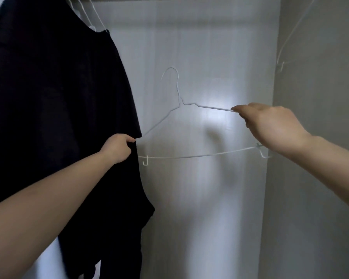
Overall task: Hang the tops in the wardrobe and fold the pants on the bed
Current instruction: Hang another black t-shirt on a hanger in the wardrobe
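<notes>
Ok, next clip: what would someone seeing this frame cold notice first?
Probably the white wire hanger held mid-air at the centre of the wardrobe, its right shoulder pinched by the right hand. Next, the large dark top filling the left side, hanging from white hangers above, with the left hand gripping its edge where the hanger's left end meets it.
</notes>
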